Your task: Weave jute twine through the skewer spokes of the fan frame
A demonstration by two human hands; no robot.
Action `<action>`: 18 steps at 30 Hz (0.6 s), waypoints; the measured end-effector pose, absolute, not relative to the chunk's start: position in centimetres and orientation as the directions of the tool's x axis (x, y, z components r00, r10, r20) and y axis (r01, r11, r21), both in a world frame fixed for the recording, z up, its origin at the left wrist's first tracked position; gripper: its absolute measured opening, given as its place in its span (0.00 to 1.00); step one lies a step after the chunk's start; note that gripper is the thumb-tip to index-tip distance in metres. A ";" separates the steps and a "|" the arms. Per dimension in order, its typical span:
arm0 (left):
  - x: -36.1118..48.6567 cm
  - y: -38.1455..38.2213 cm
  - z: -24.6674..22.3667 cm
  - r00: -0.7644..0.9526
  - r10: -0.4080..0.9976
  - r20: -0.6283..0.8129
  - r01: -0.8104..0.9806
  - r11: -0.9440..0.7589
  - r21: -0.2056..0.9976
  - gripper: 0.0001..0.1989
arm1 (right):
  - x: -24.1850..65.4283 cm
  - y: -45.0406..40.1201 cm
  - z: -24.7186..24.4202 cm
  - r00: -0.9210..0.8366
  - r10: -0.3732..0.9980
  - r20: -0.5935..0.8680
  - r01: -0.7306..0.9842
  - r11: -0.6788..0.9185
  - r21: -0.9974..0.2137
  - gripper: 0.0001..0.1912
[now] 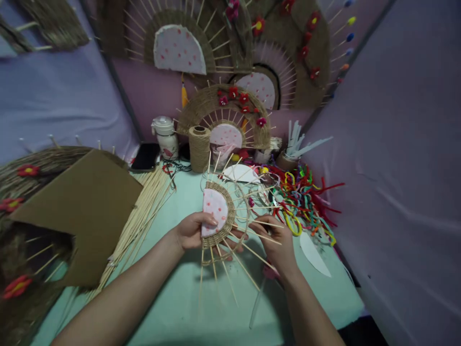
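My left hand [194, 229] grips a small half-round fan [229, 211], thumb on its white, pink-spotted centre [215, 207] and fingers behind it. A band of woven twine edges the centre, and thin wooden sticks fan out from it. Farther out, a strand of twine [248, 204] arcs across the sticks. At the fan's right side, my right hand [275, 240] is closed, fingertips pinched at this strand among the sticks; the exact grip is partly hidden. Below my right hand, a clear thin stick [256, 305] and a small pink object [270, 272] lie on the table.
Left are a bundle of sticks [144, 209], brown cardboard [82, 216] and a large fan with red flowers. Behind stand a phone [146, 156], a lidded cup [166, 139], a twine spool [199, 149] and finished fans [187, 115]. Colourful pipe cleaners [306, 197] pile at right, beside a white cutout [314, 254].
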State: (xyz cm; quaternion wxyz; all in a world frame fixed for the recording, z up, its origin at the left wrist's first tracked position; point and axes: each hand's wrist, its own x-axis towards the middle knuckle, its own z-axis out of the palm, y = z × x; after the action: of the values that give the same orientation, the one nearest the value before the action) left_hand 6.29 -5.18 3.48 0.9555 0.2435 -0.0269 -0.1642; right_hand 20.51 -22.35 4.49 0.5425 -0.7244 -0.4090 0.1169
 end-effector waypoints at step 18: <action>2.5 -3.5 0.0 0.969 -0.188 -0.161 0.238 0.885 0.400 0.21 | 22.9 -24.1 5.5 0.364 0.783 0.504 0.820 -0.013 -0.572 0.02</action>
State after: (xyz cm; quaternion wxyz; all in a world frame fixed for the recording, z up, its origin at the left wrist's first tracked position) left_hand 2.46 -3.46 -0.04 0.9690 0.2131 0.0591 -0.1099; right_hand 22.92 -24.13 5.47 0.4196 -0.7113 -0.5636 -0.0217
